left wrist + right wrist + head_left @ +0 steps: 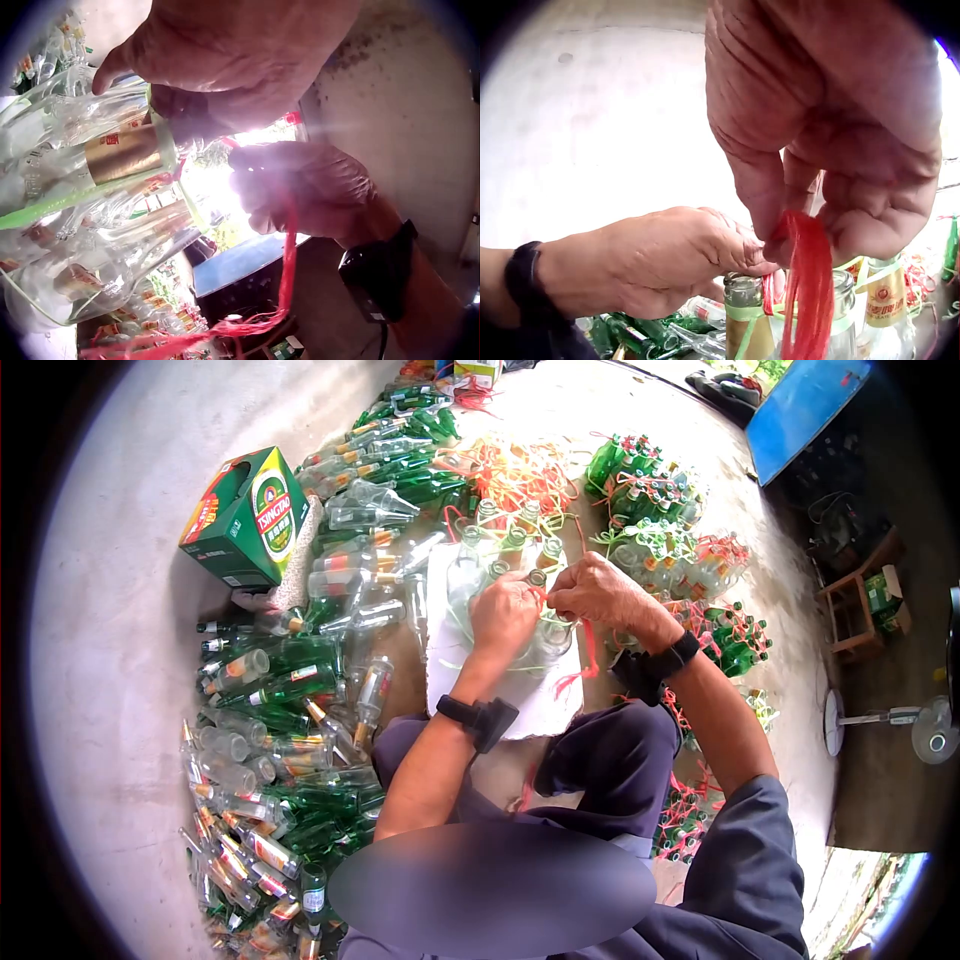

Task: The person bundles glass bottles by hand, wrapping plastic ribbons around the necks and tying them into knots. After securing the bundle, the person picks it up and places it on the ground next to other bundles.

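Note:
Clear glass bottles [466, 574] stand grouped on a white board [450, 685], with pale green cord [744, 313] round their necks. The left hand [503, 618] is at the bottle tops and pinches red cord by a neck. Beside it, the right hand [607, 595] pinches the red cord [590, 650], whose loose end hangs down. In the right wrist view the red cord [808, 289] drops in a thick loop from the right hand [832, 127], close to the left fingertips. The left wrist view shows both hands nearly meeting beside a gold-labelled bottle [124, 154].
Loose green and clear bottles [300, 680] lie heaped at the left, below a green carton [250, 520]. Tangled orange and green cord [520, 470] lies beyond the board. Tied bottle bundles [650, 495] stand along the right, with a fan [932, 732] farther right.

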A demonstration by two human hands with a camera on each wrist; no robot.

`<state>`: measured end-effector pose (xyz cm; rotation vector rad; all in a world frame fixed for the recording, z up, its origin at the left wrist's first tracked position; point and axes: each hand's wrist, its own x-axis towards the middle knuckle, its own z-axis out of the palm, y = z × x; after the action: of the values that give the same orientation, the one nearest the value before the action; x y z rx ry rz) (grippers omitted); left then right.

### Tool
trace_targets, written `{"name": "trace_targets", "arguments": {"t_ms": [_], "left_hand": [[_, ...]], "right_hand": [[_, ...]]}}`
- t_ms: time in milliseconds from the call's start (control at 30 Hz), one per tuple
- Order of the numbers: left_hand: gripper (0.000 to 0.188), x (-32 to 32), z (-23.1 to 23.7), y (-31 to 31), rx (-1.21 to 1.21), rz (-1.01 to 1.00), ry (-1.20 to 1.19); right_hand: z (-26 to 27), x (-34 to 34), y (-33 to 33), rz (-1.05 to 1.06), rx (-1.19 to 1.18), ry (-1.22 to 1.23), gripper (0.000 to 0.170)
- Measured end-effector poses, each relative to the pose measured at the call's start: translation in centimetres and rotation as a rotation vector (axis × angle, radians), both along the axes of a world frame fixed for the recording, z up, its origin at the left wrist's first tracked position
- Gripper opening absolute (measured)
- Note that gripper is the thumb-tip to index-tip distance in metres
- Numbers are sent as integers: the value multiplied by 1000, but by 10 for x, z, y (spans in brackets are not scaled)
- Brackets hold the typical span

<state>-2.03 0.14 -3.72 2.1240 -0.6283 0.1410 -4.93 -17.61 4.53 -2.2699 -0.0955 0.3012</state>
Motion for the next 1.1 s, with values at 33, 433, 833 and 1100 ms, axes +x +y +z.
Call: {"name": "trace_targets", "arguments": {"t_ms": [33, 433, 833, 1100], "left_hand": [[26, 1, 0, 0, -1, -1, 1], [18, 8, -20, -7, 9, 34, -139], [26, 1, 2, -1, -131, 15, 88], [33, 2, -2, -2, -181, 13, 84]], "right_hand": [[-7, 7, -5, 258, -169, -361, 13], [-8, 20, 13, -154, -275, -155, 25], [-1, 31, 32, -222, -515, 14, 32], [-1, 31, 36, -231, -509, 1, 34]]}}
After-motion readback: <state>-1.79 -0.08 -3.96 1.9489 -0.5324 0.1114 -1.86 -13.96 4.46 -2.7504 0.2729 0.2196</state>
